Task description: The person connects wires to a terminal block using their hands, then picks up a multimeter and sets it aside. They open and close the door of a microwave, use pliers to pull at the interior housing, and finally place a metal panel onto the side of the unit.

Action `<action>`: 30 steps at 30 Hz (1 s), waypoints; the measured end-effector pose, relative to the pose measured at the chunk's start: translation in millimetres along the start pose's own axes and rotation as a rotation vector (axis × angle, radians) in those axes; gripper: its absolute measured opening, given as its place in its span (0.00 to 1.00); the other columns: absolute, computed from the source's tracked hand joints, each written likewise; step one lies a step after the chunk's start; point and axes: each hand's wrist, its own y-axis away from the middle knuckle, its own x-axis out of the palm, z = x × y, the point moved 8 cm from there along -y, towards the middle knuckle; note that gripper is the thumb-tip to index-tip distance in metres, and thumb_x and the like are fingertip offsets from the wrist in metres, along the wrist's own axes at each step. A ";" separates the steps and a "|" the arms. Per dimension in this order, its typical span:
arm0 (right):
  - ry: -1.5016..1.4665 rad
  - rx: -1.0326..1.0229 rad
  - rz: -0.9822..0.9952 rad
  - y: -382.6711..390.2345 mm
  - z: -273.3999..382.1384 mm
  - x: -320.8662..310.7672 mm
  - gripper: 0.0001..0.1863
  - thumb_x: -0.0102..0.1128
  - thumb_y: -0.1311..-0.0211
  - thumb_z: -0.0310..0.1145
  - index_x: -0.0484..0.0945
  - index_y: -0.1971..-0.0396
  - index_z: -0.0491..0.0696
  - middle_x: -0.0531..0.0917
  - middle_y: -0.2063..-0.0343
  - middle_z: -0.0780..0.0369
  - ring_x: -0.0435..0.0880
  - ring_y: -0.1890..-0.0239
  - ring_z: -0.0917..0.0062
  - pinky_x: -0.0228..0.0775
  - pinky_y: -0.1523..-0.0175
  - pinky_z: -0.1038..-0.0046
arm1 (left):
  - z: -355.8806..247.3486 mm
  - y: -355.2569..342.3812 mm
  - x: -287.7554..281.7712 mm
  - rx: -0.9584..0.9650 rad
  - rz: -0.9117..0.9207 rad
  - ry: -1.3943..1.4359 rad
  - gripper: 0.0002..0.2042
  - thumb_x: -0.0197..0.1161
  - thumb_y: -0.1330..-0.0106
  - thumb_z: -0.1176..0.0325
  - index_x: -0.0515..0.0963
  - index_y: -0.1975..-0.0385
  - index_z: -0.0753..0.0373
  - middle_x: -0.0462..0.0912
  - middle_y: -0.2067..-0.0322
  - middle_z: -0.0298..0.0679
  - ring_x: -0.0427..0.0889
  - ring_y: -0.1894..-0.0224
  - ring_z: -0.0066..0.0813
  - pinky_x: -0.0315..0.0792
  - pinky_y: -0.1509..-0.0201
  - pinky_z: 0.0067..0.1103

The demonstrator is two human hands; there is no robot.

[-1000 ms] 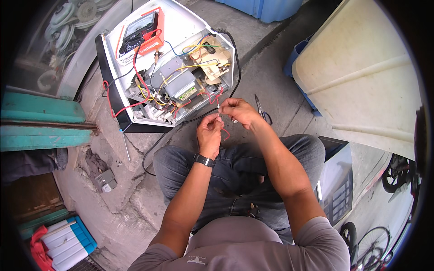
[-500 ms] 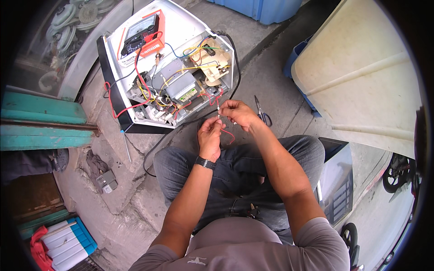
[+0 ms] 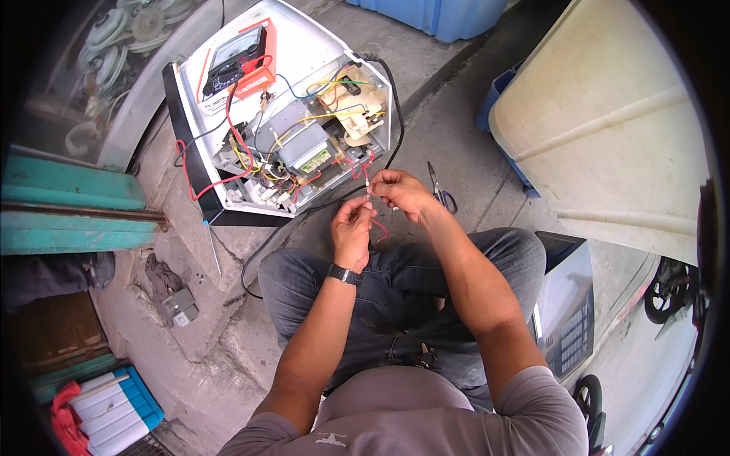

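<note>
Just beyond my knees, my left hand (image 3: pixel 353 231) and my right hand (image 3: pixel 403 195) meet with fingers pinched close together. Between the fingertips is a thin red wire with a small white connector (image 3: pixel 369 182). Its red loose end (image 3: pixel 382 229) hangs below my right hand, and the wire runs up toward an opened microwave oven (image 3: pixel 220 199). The exact join between the fingertips is too small to make out. Inside the oven's frame are a grey metal block (image 3: pixel 300 144) and several coloured wires. An analog multimeter (image 3: pixel 239 57) with an orange-red case rests on the white panel, its red and black leads trailing.
Scissors (image 3: pixel 439 188) lie on the ground right of my right hand. A black cord (image 3: pixel 258 254) loops past the oven. A screwdriver (image 3: pixel 213 247) leans near its left corner. A large cream container (image 3: pixel 601 114) stands at right, a blue bin (image 3: pixel 449 17) at the back.
Both hands keep nearly the same place and pinch. The red wire's loose end has swung slightly left.
</note>
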 end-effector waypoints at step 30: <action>-0.169 0.008 0.041 -1.0 -6.6 6.9 0.03 0.69 0.38 0.31 0.83 0.67 0.51 0.79 0.72 0.73 0.71 0.72 0.89 0.62 0.72 0.84 | -2.9 4.8 5.4 -0.043 0.039 0.117 0.06 0.63 0.28 0.74 0.81 0.54 0.63 0.83 0.65 0.30 0.79 0.66 0.16 0.71 0.65 0.14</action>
